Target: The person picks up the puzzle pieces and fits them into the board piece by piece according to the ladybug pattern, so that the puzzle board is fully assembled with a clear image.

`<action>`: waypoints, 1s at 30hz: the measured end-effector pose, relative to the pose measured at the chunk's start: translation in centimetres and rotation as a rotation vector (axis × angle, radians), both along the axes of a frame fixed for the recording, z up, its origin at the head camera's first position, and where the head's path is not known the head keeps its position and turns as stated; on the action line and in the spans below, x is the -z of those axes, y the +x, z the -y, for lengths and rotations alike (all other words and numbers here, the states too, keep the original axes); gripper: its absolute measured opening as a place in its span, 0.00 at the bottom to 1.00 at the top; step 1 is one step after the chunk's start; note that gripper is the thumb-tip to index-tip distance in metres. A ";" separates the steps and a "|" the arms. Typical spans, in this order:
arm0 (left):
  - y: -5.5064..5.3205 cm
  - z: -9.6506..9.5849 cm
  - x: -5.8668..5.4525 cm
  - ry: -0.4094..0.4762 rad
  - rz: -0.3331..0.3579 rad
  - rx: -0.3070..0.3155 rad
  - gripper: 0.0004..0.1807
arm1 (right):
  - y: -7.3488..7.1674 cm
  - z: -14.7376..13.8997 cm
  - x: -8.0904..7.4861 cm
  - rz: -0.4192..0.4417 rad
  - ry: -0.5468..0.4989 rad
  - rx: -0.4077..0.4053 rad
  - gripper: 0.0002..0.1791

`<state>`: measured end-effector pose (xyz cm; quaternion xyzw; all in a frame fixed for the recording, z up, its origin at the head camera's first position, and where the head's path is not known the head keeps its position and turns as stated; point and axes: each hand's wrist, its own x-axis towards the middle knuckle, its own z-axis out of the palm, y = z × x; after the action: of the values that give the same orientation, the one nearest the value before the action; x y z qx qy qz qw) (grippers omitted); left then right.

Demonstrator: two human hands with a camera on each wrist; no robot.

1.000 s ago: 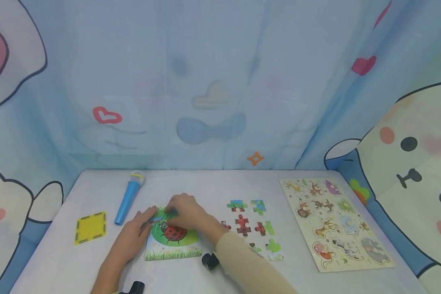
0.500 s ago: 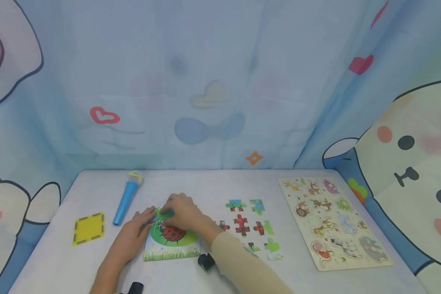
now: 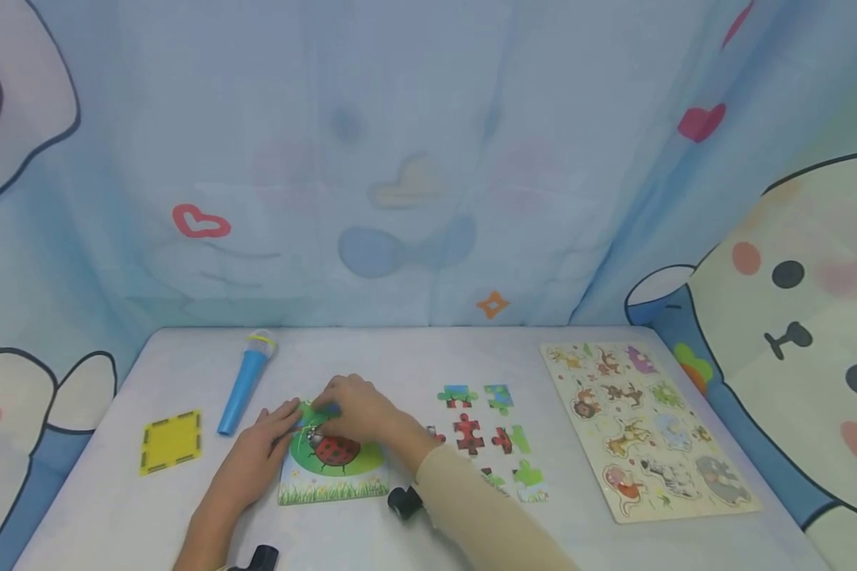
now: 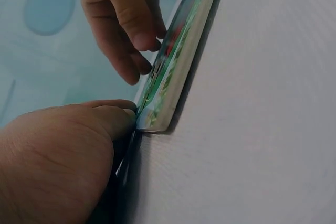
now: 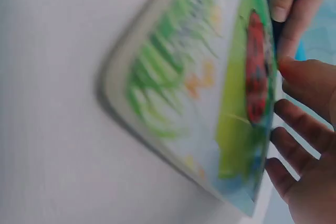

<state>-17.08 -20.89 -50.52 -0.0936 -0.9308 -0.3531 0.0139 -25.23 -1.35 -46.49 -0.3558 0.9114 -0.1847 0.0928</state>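
Note:
A square ladybug puzzle board [image 3: 334, 486] lies face up on the white table. My left hand [image 3: 253, 460] rests at its upper left side, with fairly straight fingertips on the edge. Over the board's upper half is my right hand [image 3: 360, 410], bent fingertips touching the picture around the ladybug's head. In the right wrist view its fingers [image 5: 299, 135] are spread along the board's surface, and no loose piece shows between them. The part of the board under the right palm is hidden. Right of that arm lie several loose jigsaw pieces [image 3: 468, 434], some partly covered by the sleeve.
A blue toy microphone [image 3: 243, 387] lies behind the left hand, with a yellow square tile [image 3: 171, 442] further left. On the right side of the table is a wooden animal peg board [image 3: 646, 432]. A patterned curtain [image 3: 428, 159] hangs behind the table.
Both hands stay at the ladybug board with hardly any movement. The right fingertips shift slightly over its upper part. The whole head view drifts a little.

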 end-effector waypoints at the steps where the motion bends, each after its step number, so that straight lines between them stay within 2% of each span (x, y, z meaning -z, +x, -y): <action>1: 0.0 0.0 -0.1 -0.004 0.000 -0.002 0.24 | 0.0 -0.2 -0.2 0.021 -0.015 -0.002 0.20; 5: 0.1 -0.1 -0.2 -0.017 0.005 -0.010 0.23 | -0.2 -1.3 -1.1 0.077 -0.091 0.015 0.19; 13: 0.0 -0.2 -0.1 -0.022 -0.006 -0.012 0.23 | -1.1 -5.1 -2.1 0.113 -0.157 0.088 0.17; 22: 0.0 -0.1 -0.1 -0.019 -0.002 -0.016 0.23 | -2.2 -9.8 -2.6 0.087 -0.175 0.196 0.17; 30: 0.0 -0.3 -0.2 -0.011 0.016 -0.020 0.23 | -2.8 -14.2 -2.1 0.058 -0.161 0.319 0.17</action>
<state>-17.05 -20.61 -50.32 -0.0815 -0.9337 -0.3484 0.0095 -28.02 12.82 -44.38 -0.2077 0.9355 -0.2797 0.0596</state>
